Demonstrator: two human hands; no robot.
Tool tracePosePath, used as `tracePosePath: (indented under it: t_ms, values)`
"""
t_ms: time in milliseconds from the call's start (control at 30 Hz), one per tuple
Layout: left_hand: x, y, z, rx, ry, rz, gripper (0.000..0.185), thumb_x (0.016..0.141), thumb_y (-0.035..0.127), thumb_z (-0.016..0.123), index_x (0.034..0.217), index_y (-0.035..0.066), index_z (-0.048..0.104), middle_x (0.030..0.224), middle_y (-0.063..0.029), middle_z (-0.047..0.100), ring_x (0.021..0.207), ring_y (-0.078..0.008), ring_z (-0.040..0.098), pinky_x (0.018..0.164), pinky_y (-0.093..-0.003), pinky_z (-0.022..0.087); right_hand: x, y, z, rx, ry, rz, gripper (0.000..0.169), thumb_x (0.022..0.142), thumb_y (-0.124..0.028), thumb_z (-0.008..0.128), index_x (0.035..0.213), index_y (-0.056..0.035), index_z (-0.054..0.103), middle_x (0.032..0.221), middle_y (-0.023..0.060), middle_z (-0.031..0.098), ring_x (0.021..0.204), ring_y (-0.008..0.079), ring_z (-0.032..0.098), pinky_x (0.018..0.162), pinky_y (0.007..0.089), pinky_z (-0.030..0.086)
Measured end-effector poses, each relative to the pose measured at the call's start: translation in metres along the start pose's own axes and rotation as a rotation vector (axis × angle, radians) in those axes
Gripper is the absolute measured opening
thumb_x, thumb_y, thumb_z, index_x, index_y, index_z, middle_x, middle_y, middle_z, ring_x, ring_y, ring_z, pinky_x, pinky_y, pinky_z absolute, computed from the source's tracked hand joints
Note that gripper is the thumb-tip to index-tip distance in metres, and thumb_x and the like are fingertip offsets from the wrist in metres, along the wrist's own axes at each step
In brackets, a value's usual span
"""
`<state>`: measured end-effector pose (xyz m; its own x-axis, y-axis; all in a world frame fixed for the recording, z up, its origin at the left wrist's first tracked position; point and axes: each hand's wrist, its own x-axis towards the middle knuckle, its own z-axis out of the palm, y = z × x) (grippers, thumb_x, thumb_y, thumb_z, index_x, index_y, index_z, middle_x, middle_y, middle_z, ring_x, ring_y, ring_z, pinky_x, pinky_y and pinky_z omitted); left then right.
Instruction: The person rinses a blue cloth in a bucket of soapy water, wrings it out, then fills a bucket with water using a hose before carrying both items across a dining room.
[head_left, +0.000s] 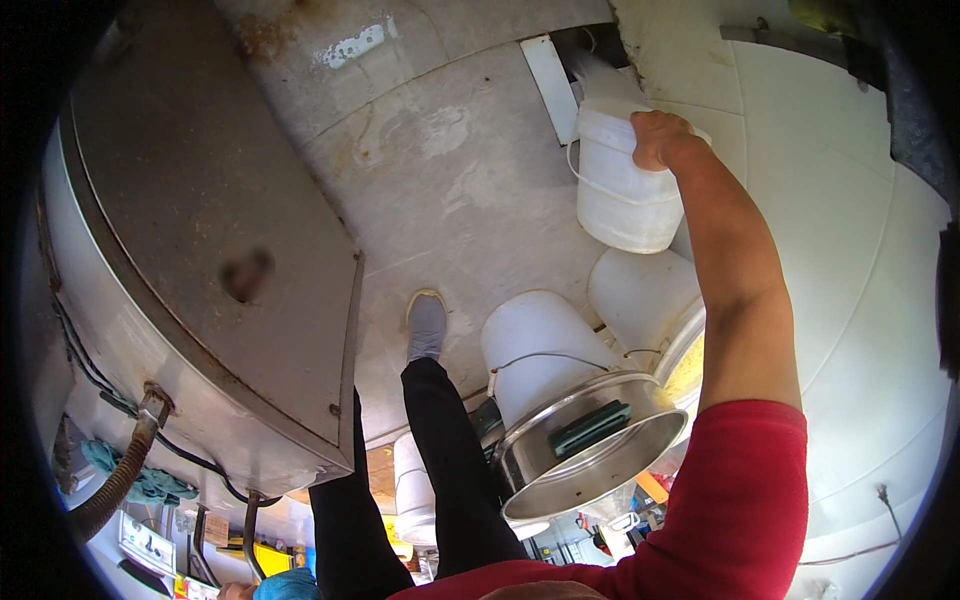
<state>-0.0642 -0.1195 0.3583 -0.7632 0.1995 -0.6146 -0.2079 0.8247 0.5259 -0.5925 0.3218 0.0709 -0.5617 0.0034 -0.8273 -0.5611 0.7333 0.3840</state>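
Observation:
My right hand (664, 139) grips the rim of a white plastic bucket (626, 195). The bucket is tipped towards a dark opening (589, 45) in the floor, and a blurred, pale stream, seemingly liquid, leaves its mouth. A white strip (551, 88) lies along the opening's edge. At the bottom left edge a small part of what looks like my left hand (237, 591) shows beside a blue cloth (286, 585); its grip cannot be made out.
A large metal cabinet (217, 225) with a corrugated hose (120, 472) stands on the left. Near my legs are a white bucket (536, 337), a round steel pan (585, 491) holding a dark green object (590, 429), and another bucket (637, 289) with yellowish contents. A pale wall (840, 300) rises on the right.

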Motion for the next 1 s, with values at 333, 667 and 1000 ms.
tracePosePath:
  t_ms: [333, 667, 1000]
  values:
    - [-0.005, 0.0, 0.006, -0.004, 0.04, 0.014, 0.065, 0.062, 0.048, 0.069, 0.104, 0.003, 0.049, 0.069, -0.0115, 0.052, 0.053, -0.0277, 0.052, 0.049, -0.0383, 0.042, -0.005, -0.015, -0.033, -0.222, -0.058, 0.004, 0.04, 0.069, -0.007, 0.06, 0.109, -0.005, 0.06, 0.114, 0.0122, 0.058, 0.107, 0.0244, 0.055, 0.086, 0.0322, 0.046]
    - [-0.008, 0.0, 0.007, 0.019, 0.071, 0.049, 0.068, 0.062, 0.049, 0.069, 0.106, 0.002, 0.047, 0.069, -0.0119, 0.051, 0.052, -0.028, 0.052, 0.048, -0.0384, 0.042, 0.013, -0.031, -0.037, -0.396, -0.106, 0.272, 0.037, 0.071, -0.024, 0.065, 0.105, -0.0123, 0.063, 0.109, 0.0037, 0.06, 0.099, 0.0183, 0.058, 0.081, 0.0345, 0.047]
    - [0.0, 0.016, -0.002, 0.051, 0.218, 0.204, 0.071, 0.062, 0.05, 0.069, 0.108, 0.001, 0.046, 0.069, -0.0123, 0.05, 0.052, -0.0283, 0.051, 0.047, -0.0386, 0.042, -0.056, -0.007, -0.035, -0.889, -0.271, 0.222, 0.038, 0.072, -0.019, 0.063, 0.109, -0.0156, 0.062, 0.112, 0.0026, 0.059, 0.101, 0.0195, 0.056, 0.079, 0.044, 0.046]
